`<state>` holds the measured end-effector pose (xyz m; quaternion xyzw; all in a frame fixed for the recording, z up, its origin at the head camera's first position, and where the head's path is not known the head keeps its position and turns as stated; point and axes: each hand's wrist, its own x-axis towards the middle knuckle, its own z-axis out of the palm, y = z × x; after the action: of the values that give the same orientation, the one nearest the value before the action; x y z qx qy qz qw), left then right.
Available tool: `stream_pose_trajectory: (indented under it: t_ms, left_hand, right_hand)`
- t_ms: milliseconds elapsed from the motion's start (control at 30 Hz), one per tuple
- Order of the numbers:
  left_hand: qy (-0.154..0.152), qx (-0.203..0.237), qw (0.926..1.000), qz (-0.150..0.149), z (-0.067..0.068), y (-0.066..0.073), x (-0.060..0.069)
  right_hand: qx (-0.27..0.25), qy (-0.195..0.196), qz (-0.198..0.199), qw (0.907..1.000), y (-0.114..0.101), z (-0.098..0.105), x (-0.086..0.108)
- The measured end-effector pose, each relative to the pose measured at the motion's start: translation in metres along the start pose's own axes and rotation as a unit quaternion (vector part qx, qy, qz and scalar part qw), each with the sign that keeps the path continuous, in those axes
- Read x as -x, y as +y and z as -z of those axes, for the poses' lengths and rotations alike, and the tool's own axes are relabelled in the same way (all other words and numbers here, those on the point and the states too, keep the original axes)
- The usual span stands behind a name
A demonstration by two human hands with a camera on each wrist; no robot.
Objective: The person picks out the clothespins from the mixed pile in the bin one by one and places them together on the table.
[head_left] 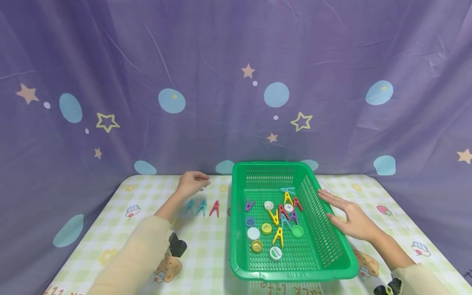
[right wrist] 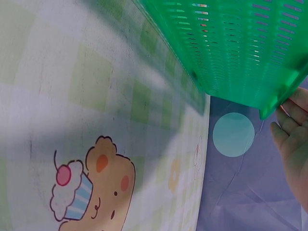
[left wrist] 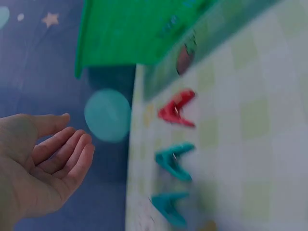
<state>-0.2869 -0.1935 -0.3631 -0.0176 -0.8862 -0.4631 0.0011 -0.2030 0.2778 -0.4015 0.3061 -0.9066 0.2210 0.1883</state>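
Check-clothed table (head_left: 210, 254): green basket (head_left: 295, 275), red clip (head_left: 216, 204), apparently two teal clips (head_left: 203, 204), one blurred.

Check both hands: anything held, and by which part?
Nothing held: the left hand is empty; the right hand merely touches the right side of the green rectangular plastic basket.

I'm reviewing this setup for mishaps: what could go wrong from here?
The left hand, near two teal plastic clothespins and one red plastic clothespin, might knock their row askew. The right hand, at the side of the green perforated plastic basket, might nudge it across the green-and-white checked tablecloth. Inside, plastic clothespins of several colours crowd together, so lifting one could drag another.
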Motion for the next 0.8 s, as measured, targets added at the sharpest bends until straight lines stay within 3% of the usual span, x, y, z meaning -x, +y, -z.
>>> stream_pose_trajectory:
  t_ms: [400, 633, 800]
  left_hand:
    - [-0.042, 0.007, 0.9956, -0.083, -0.03, 0.063, -0.005]
    - [-0.098, 0.004, 0.9898, -0.104, -0.047, 0.089, -0.006]
    - [-0.132, -0.024, 0.9822, -0.132, -0.061, 0.104, -0.004]
  right_hand:
    - [0.009, 0.01, 0.002, 0.9999, 0.003, 0.0, -0.002]
    - [0.016, 0.01, -0.002, 0.9998, 0.002, 0.0, -0.003]
    - [0.027, 0.006, -0.003, 0.9996, 0.001, -0.002, 0.0]
